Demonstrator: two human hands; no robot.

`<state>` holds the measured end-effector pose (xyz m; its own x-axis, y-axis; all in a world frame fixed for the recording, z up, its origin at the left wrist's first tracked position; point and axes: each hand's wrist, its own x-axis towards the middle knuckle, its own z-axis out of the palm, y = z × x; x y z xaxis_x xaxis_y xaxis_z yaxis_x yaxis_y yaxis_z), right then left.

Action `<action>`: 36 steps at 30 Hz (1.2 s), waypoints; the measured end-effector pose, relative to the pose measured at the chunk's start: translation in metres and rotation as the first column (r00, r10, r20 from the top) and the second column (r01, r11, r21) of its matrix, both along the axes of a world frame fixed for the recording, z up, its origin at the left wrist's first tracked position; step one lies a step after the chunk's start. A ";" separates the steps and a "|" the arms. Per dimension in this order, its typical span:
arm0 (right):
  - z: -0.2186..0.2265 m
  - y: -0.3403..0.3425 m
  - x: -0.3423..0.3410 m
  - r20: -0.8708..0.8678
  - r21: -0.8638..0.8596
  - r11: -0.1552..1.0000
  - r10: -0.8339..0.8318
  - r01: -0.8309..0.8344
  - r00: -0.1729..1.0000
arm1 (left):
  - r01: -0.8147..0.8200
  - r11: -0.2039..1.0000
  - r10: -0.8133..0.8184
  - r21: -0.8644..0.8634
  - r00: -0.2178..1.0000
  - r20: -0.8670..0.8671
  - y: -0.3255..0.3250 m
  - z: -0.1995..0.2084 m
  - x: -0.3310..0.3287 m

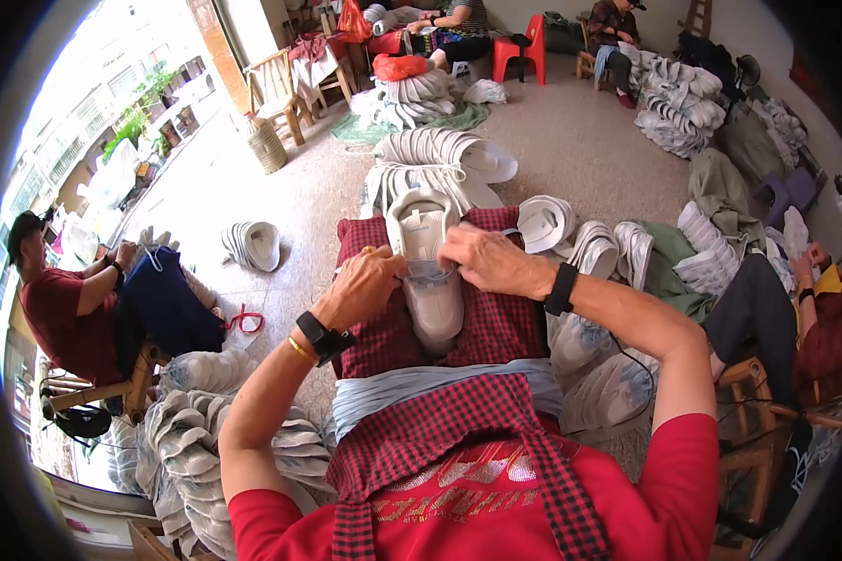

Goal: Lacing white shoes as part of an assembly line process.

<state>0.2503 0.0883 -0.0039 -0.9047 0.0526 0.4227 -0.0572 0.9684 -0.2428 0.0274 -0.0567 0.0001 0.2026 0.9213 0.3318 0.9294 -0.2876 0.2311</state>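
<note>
The speckled floor (pixel 323 187) is spreading around the seated person, bearing many pale shoes. A tall heap of nested shoes (pixel 192 458) is standing near on the left, and another stack (pixel 440 173) is lying just ahead; whether these are finished or waiting, I cannot tell. A red-checked apron (pixel 430 421) is covering the person's front. On the lap, a single pale shoe (pixel 437 313) is resting with its toe pointing toward the wearer. Both hands are closing on it in a pinch: the left hand (pixel 370 280) at one side of the throat, the right hand (pixel 496 262) at the other. Between them a bluish-grey band (pixel 428 273) is crossing the shoe; its fastening is too small to read. Work on this one is seemingly standing midway, with the band area remaining.
</note>
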 end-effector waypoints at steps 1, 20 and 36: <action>0.001 0.002 0.000 -0.058 0.044 0.997 -0.064 0.066 0.996 | -0.001 1.000 0.003 0.024 0.997 -0.075 0.002 -0.001 -0.002; 0.044 0.056 0.007 0.013 -0.846 0.505 -0.297 0.168 0.955 | -0.232 0.970 0.209 0.068 0.946 0.248 -0.002 -0.022 0.025; 0.001 0.007 -0.010 -0.146 0.040 0.999 -0.002 0.008 0.989 | -0.191 0.978 0.144 0.084 0.911 0.386 -0.004 -0.006 -0.001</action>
<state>0.2399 0.0954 -0.0025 -0.8332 0.0377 0.5517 -0.0839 0.9775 -0.1934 0.0265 -0.0604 -0.0055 -0.1123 0.8806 0.4604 0.8171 -0.1818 0.5471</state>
